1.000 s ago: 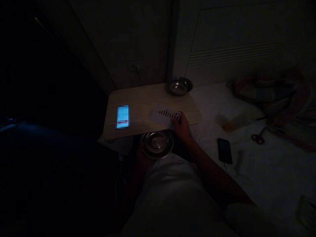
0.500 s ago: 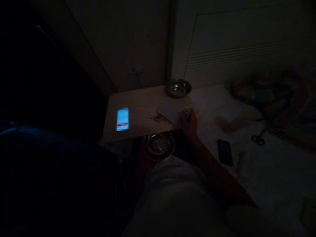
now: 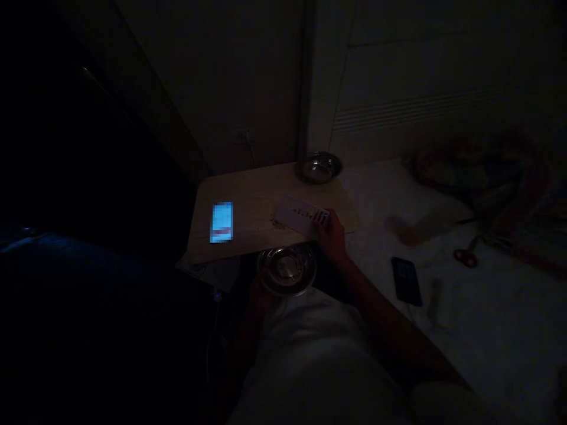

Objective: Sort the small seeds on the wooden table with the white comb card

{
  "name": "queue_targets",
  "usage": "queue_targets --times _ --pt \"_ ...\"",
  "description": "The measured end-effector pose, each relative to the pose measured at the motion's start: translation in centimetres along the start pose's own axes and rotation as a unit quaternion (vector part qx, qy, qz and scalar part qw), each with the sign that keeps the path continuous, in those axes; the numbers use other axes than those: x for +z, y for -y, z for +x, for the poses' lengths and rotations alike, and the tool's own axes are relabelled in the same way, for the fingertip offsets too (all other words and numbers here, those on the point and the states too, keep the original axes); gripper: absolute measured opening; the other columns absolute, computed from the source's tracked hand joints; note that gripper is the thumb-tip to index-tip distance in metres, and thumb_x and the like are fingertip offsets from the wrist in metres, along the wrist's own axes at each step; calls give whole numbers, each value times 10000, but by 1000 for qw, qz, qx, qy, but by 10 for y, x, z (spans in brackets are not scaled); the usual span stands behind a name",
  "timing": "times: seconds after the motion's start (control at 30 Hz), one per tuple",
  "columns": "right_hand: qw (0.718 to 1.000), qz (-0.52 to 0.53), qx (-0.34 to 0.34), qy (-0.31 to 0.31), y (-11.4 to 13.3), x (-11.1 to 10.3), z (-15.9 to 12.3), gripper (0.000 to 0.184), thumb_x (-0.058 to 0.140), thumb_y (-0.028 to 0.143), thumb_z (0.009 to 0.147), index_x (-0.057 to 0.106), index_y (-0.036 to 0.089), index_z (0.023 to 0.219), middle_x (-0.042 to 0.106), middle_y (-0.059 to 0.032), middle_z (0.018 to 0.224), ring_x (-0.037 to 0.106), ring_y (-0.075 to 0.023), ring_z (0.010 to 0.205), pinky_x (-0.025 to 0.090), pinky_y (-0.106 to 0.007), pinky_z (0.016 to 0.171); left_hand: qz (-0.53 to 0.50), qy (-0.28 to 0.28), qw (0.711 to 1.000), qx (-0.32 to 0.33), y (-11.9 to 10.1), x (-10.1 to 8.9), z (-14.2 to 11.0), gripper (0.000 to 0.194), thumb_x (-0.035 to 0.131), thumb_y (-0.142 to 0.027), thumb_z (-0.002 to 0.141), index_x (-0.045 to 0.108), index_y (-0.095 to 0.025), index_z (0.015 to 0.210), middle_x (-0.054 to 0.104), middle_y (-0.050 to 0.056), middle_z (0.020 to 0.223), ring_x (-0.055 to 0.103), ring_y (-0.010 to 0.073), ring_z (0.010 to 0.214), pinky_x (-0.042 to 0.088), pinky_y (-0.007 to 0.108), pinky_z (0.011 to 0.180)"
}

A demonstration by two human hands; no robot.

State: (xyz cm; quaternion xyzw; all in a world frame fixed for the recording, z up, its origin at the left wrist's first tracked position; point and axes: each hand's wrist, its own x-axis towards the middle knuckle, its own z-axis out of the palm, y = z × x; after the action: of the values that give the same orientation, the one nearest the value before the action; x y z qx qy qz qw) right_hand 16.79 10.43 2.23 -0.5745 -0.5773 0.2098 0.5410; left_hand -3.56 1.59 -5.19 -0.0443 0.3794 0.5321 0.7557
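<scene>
My right hand (image 3: 331, 239) is closed on one end of a flat white rectangular piece with slots (image 3: 301, 215), perhaps plastic or card. Its near edge rests by a scatter of small dark bits (image 3: 279, 223) on the wooden table (image 3: 252, 195). Under the table's front edge, my left hand (image 3: 264, 292) grips a round metal bowl (image 3: 287, 286) by its left side; a few light bits show inside. Darkness hides most of the left fingers. A second metal bowl (image 3: 319, 168) stands at the table's back right corner.
A lit phone (image 3: 221, 222) lies on the table's left part. On the white bedding to the right are a dark phone (image 3: 406, 281), red-handled scissors (image 3: 466, 258) and bundled patterned cloth (image 3: 478, 171). A wall socket (image 3: 243, 136) with a plug is behind the table.
My right hand has moved the white slotted piece left and nearer the table's front edge, over part of the dark bits. The left hand still holds the bowl below the edge.
</scene>
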Motion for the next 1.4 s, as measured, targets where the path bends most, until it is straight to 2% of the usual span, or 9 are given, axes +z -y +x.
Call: queue_targets --times 0.1,0.23,0.3,0.4,0.5,0.77,1.0,1.17,1.4 --pt "1000 1 -9 8 -1 -1 1 174 525 294 812 526 206 961 609 -31 807 542 -189 724 442 -309 649 1 -10 1000 1 -1 0 0 339 533 -284 813 645 -144 1100 738 95 964 648 259 1031 404 429 1020" --pt "1000 3 -6 -19 -2 -4 3 179 528 294 814 529 200 967 615 -35 821 542 -183 720 442 -308 663 9 -40 999 18 -2 0 2 276 529 -258 817 671 -155 1029 745 76 874 660 245 997 418 403 1008" --pt "1000 2 -6 -29 -1 -5 4 174 527 293 817 530 199 964 616 -39 821 543 -184 724 440 -306 661 14 -36 999 30 -1 -1 3 248 530 -254 818 683 -156 987 745 78 863 663 250 987 425 407 1002" --pt "1000 1 -8 -29 -1 -7 4 168 520 284 820 527 197 963 617 -43 828 546 -186 734 440 -304 657 20 -22 998 52 1 -4 4 242 532 -262 821 688 -169 981 744 77 903 644 263 1037 416 420 1013" --pt "1000 8 -12 -15 -1 -8 4 180 519 287 819 525 191 971 612 -37 826 547 -182 735 439 -303 657 25 -38 996 72 4 -7 5 247 536 -254 818 684 -181 1002 745 62 908 613 256 1101 389 410 1043" --pt "998 13 -1 -66 -1 -15 10 163 528 293 819 520 200 953 614 -33 826 549 -183 738 438 -303 669 29 -21 999 39 -3 -9 7 336 536 -262 810 648 -183 1117 738 79 968 606 270 1114 404 439 1026" --pt "1000 1 -5 -29 1 -8 7 169 504 292 820 533 205 961 608 -34 797 539 -189 707 433 -305 631 19 -28 999 19 -3 -2 3 334 528 -279 819 639 -171 1115 740 86 947 627 262 1078 393 428 1036" --pt "1000 2 -2 -29 5 -7 8 158 512 276 813 526 208 955 613 -35 814 541 -187 712 436 -307 643 13 -58 998 3 -4 -2 0 285 509 -289 830 660 -191 1051 743 70 893 633 264 1061 402 445 1024" --pt "1000 -1 4 -23 3 -7 2 159 514 297 817 525 211 950 598 -35 792 527 -191 693 444 -324 641 -2 -11 1000 -5 -4 6 -2 261 536 -280 803 689 -150 969 741 101 898 613 284 1093 385 449 1032"
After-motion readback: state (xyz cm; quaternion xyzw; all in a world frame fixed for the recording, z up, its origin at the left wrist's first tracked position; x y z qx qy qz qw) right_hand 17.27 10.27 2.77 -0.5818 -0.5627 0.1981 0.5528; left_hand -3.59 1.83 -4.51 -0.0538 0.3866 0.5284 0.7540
